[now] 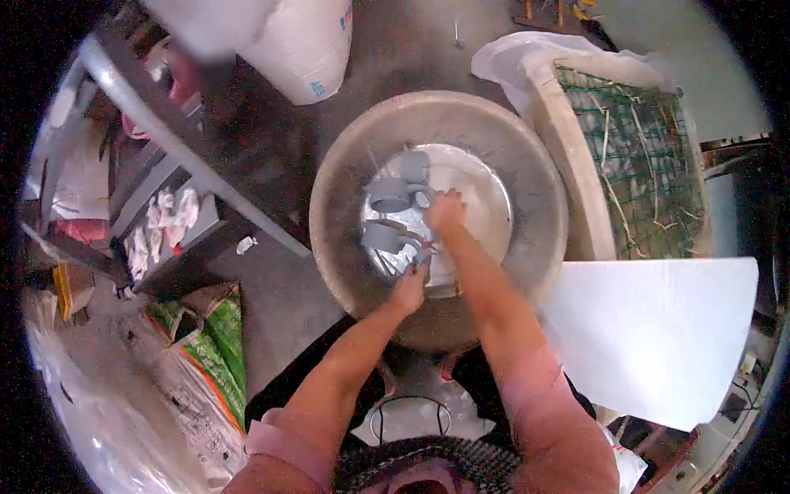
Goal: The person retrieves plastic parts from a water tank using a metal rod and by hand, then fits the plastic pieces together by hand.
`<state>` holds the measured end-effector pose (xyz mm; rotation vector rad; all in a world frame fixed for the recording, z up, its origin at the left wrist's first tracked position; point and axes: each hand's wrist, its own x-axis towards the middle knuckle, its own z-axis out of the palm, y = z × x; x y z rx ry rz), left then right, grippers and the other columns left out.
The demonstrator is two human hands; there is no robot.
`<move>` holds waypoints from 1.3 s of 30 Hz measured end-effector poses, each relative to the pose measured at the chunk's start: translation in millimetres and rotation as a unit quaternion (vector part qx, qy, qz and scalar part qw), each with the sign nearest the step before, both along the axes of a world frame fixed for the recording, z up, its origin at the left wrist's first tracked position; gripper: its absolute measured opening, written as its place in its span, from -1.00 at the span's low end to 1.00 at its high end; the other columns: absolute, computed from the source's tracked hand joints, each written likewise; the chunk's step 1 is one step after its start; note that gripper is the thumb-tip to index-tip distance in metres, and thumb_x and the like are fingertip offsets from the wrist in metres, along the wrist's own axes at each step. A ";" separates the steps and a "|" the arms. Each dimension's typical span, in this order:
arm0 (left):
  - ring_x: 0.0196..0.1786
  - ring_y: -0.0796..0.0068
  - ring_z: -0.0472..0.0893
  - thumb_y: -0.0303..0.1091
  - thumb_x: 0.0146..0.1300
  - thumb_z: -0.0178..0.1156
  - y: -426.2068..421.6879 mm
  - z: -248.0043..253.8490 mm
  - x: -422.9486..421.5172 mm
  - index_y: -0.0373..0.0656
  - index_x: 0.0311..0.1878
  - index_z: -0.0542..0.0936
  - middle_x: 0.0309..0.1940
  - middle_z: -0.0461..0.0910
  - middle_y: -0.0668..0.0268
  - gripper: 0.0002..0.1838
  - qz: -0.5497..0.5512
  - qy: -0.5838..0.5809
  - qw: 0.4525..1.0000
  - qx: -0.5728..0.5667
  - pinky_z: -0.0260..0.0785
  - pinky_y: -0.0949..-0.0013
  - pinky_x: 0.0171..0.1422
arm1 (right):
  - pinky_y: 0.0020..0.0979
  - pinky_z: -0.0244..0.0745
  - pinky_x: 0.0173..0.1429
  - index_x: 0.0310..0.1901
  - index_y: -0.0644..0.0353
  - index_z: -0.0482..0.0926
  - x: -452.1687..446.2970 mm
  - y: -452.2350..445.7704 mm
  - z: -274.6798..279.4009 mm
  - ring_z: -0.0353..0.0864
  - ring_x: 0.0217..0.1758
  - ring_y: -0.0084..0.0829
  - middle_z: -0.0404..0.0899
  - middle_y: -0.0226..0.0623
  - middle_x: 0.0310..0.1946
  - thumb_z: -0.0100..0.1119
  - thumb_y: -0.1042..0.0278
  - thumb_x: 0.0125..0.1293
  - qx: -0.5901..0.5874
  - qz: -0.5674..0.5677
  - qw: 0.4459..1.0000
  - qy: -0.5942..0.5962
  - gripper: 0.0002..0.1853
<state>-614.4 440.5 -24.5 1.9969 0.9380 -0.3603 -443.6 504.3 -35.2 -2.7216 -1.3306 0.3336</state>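
Inside a large round tub (535, 189) lie several grey ring-like parts with handles, on a shiny, pale bottom. My left hand (409, 288) is closed on a small grey part at the lower side of the pile, near a grey ring (383, 237). My right hand (446, 212) is at the handle end of another grey ring (391, 198), its fingers bent; what it grips, if anything, is too small to tell. A further grey part (415, 166) lies above them.
A white board (650, 337) is right of the tub. Behind it stands a pale crate (568, 156) with green netting. A metal frame (197, 165) is at the left, a green sack (216, 337) below it, and a white sack (304, 49) at the top.
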 end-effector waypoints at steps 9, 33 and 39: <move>-0.36 -0.01 0.53 -0.35 0.14 0.14 28.0 134.0 0.6 -0.20 -0.17 0.34 -0.53 0.49 0.08 -0.74 0.274 -0.194 0.932 0.138 0.35 0.06 -0.24 | -0.23 0.48 -0.15 -0.02 0.47 0.37 47.1 -62.2 107.2 0.62 -0.23 -0.13 0.59 0.03 -0.32 0.10 0.05 0.17 -0.022 0.020 0.992 0.126 -0.43; -0.38 0.44 0.52 -0.21 0.16 0.22 -17.9 284.4 -20.1 -0.27 -0.22 0.49 -0.46 0.55 0.23 -0.70 0.183 -0.412 0.888 0.086 0.34 0.37 -0.30 | -0.21 0.29 0.09 0.03 0.17 0.34 -7.1 -157.5 339.9 0.37 0.04 -0.09 0.41 -0.13 -0.11 0.42 0.30 -0.17 0.353 0.100 0.930 0.002 -0.33; -0.31 0.27 0.57 -0.23 0.16 0.21 -38.9 303.0 -23.6 -0.30 -0.17 0.49 -0.40 0.58 0.10 -0.68 0.144 -0.430 0.886 0.100 0.35 0.28 -0.21 | -0.18 0.28 0.06 0.00 0.20 0.39 -9.8 -153.6 337.1 0.40 0.00 -0.11 0.43 -0.13 -0.08 0.49 0.22 -0.26 0.443 0.162 0.882 -0.014 -0.29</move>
